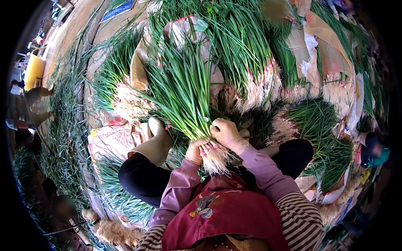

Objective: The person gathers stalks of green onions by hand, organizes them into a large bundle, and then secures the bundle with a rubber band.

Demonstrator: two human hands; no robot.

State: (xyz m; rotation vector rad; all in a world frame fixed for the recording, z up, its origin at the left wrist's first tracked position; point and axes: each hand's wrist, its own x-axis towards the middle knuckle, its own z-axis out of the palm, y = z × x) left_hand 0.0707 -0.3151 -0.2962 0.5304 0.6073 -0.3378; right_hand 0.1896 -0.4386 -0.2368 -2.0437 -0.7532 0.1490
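A bunch of spring onions (189, 109) stands in front of me, its green leaves spread away and its pale roots (216, 160) toward my lap. My left hand (195, 151), gloved, is closed round the stems just above the roots. Closed too, my gloved right hand (228, 133) grips the right side of the same bunch a little higher up the stems. Its fingertips are partly hidden against the leaves. Pinkish bulbs show between the left hand and the roots.
Heaps of spring onions (247, 50) lie beyond and on both sides. Another pile (316, 121) rests at my right. A folded pale sack (115, 142) lies by my left boot (157, 144). Loose leaves (63, 125) litter the floor at left. Other people (374, 150) are around the edges.
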